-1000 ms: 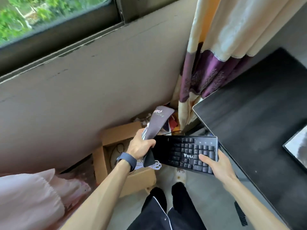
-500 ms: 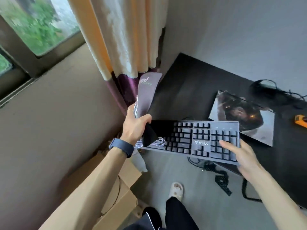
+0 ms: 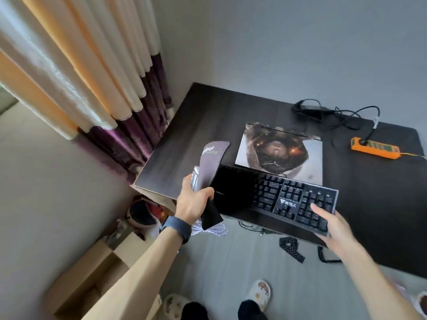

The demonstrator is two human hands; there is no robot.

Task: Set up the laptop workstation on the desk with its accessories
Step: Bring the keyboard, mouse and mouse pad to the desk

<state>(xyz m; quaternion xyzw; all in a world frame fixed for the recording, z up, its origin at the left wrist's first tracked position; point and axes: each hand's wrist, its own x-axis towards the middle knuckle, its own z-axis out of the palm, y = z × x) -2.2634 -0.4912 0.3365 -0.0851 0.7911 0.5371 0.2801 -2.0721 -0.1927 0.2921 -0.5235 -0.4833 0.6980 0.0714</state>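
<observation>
While the right hand grips the near right corner of the black rectangular plastic keyboard, thumb across its keys, the left hand clenches a floppy purple-grey mouse pad and a bundle of white cable at the keyboard's other end. Spanning both grips, the keyboard hangs over the dark wooden desk at its near edge, just before the closed picture-lidded laptop
</observation>
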